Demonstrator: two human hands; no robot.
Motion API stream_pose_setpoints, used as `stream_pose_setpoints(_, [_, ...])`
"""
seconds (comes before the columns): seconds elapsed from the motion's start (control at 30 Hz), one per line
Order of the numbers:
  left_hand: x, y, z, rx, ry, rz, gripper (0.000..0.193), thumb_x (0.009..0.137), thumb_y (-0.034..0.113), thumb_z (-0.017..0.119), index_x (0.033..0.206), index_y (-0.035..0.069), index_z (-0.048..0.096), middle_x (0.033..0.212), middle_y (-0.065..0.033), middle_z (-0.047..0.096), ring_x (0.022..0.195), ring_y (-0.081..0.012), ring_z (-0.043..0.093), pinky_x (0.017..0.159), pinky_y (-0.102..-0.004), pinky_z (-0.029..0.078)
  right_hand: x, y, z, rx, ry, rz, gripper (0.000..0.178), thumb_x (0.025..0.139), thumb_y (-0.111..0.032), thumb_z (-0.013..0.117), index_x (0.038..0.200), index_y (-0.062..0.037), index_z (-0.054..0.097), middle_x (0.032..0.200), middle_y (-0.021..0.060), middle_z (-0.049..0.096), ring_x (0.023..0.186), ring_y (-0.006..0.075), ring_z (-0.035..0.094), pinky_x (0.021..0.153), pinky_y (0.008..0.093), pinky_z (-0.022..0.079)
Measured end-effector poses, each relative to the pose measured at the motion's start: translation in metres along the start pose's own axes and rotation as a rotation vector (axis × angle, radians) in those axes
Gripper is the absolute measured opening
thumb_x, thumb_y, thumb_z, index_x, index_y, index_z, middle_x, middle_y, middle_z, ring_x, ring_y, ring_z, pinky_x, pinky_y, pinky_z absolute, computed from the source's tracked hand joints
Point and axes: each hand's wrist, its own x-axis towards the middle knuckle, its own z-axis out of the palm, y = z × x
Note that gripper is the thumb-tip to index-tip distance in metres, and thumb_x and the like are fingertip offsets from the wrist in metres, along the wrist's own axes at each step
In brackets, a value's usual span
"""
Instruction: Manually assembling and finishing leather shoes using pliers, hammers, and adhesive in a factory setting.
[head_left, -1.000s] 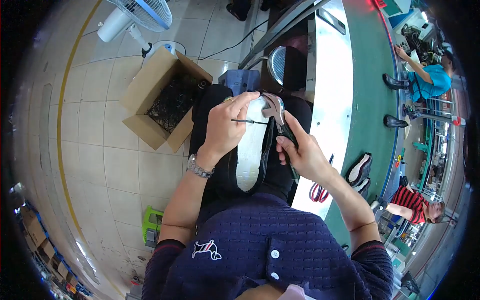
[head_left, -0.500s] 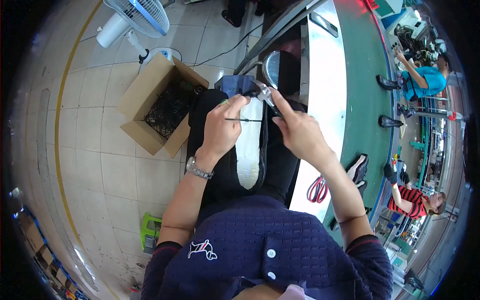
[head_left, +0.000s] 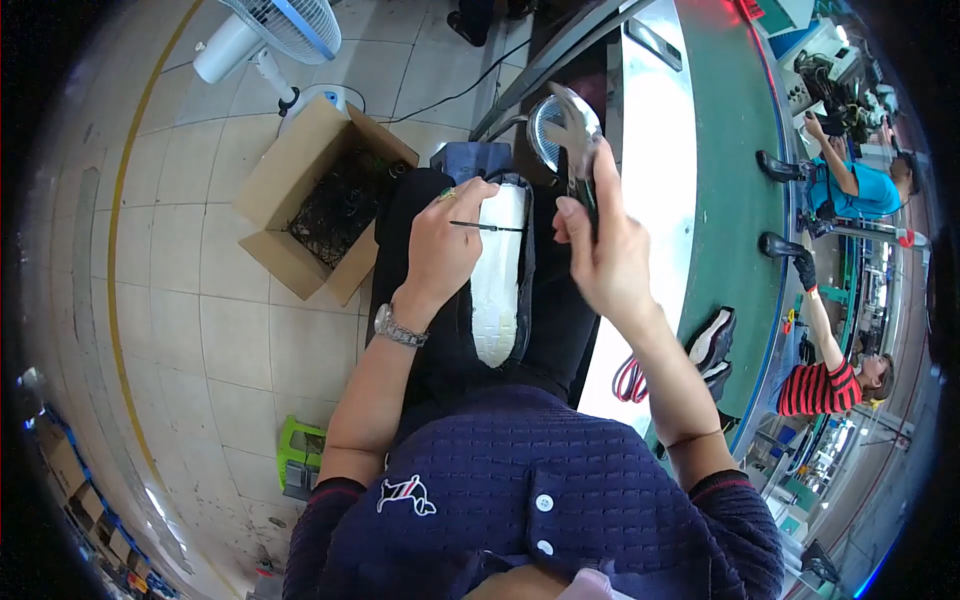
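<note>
Hands (head_left: 612, 262) on hammer (head_left: 577, 142) and shoe (head_left: 496, 285)

Blk white-soled shoe (head_left: 496, 285) on lap (head_left: 552, 320), L of white worktop (head_left: 655, 200); blk rect. phone (head_left: 653, 45) twd far end; green belt (head_left: 735, 180), R edge.

Shoe (head_left: 498, 290) blk & wht; 1 shirt (head_left: 818, 388) red/blk-striped; fan (head_left: 292, 28) wht/blue; 2 buttons (head_left: 544, 502) wht

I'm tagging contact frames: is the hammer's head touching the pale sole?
Apart: the head view shows a gap between the hammer's head and the pale sole, which lies to its lower left.
</note>
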Motion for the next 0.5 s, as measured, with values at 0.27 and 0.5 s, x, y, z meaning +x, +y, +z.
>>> stream_pose_setpoints(0.27, [0.0, 0.002, -0.003, 0.049, -0.013, -0.03, 0.019, 0.084, -0.005, 0.053, 0.1, 0.003, 0.06, 0.096, -0.0151, 0.067, 0.088, -0.0326, 0.065, 0.073, -0.0371, 0.052, 0.01, -0.011, -0.017, -0.118, -0.06, -0.124, 0.071, 0.09, -0.011, 0.056, 0.15, -0.0167, 0.018, 0.062, 0.0177, 0.061, 0.056, 0.0356, 0.064, 0.057, 0.0464, 0.052])
stream_pose_setpoints(0.5, [-0.003, -0.003, 0.001, -0.06, 0.028, -0.156, 0.027, 0.095, 0.006, 0.051, 0.121, 0.006, 0.047, 0.098, -0.0181, 0.068, 0.089, -0.0323, 0.068, 0.074, -0.0356, 0.052, 0.003, 0.01, -0.005, -0.165, -0.363, 0.014, 0.067, 0.093, -0.013, 0.053, 0.15, -0.0159, 0.019, 0.068, 0.0185, 0.064, 0.061, 0.0333, 0.066, 0.059, 0.0436, 0.054])
